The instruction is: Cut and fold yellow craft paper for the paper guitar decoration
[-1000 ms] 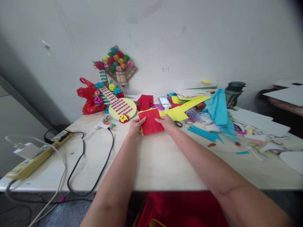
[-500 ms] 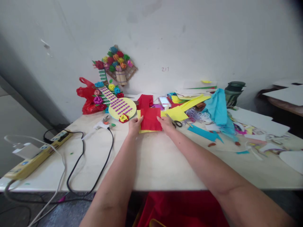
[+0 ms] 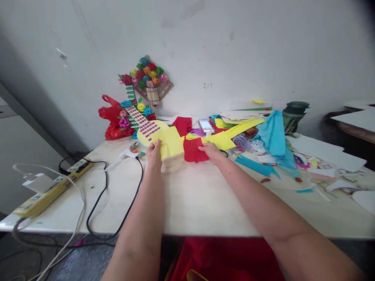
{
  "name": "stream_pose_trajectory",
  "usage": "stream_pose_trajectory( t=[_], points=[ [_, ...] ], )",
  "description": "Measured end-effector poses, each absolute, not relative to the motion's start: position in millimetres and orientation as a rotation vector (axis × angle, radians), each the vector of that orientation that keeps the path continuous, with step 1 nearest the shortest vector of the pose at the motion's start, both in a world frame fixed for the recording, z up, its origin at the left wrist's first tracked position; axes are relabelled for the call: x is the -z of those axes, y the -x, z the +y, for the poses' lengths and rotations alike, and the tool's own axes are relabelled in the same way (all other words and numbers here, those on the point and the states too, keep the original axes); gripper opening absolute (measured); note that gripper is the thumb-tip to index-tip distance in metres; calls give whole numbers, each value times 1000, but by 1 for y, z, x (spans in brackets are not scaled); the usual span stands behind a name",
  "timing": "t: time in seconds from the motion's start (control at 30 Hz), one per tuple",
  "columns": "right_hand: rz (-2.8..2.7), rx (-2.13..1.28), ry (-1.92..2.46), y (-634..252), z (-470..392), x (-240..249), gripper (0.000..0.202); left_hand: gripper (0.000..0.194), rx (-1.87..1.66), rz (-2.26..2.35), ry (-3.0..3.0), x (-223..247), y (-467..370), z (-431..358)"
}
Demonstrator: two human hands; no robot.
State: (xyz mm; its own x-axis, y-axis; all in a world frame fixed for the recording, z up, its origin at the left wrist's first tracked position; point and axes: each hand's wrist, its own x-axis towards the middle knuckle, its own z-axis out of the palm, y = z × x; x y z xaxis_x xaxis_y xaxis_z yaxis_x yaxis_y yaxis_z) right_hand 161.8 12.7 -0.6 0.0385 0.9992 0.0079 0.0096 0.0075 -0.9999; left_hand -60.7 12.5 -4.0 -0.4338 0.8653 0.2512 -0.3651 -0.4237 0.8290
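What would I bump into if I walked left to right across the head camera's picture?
Power strip → glue gun → left hand → yellow paper → red paper → right hand → blue strip → bottle.

Colored paper scraps (image 3: 253, 165), a glue gun (image 3: 129, 152) and handmade paper flowers (image 3: 149, 72) suggest a craft workspace.
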Motion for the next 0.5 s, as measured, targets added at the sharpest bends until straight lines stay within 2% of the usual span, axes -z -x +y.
stream_pose_trajectory(
  t=[0.1,0.2,0.5],
  points=[
    [-1134,-1406,1136,-176,14,-8,13,31,-1921,905,-863,2,60,11],
    [-1073,-1489,1031,-192,15,-16,12,31,-1845,906,-898,3,53,11],
    [-698,-915,1133,-236,35,-19,25,32,-1517,895,-1019,11,23,11]
  ],
)
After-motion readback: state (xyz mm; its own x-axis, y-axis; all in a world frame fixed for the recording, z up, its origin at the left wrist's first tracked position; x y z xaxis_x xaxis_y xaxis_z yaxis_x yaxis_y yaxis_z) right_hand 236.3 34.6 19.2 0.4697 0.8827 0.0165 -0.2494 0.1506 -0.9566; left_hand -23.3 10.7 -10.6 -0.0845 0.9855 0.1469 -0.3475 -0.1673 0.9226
